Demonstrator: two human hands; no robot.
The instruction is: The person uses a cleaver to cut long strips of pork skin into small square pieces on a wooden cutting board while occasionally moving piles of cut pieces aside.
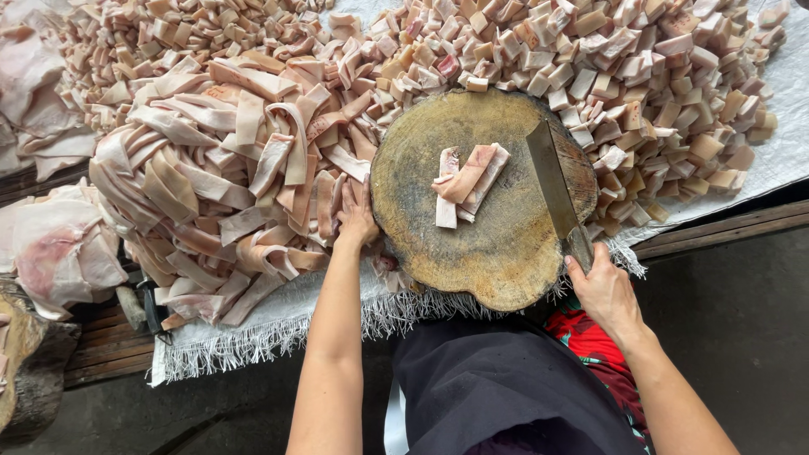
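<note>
A round wooden chopping block (497,244) sits in the middle, with a few long strips of pale pork skin (466,181) stacked on it. My right hand (600,291) grips the handle of a cleaver (552,181), whose blade rests edge-down on the block's right side. My left hand (356,215) reaches into the heap of long skin strips (227,177) just left of the block, its fingers closed among the strips.
A big pile of small cut skin pieces (607,76) covers the white woven sheet (784,143) behind and right of the block. Larger uncut slabs (59,253) lie at far left on a wooden pallet (109,350). A dark knife handle (150,303) pokes out below the heap.
</note>
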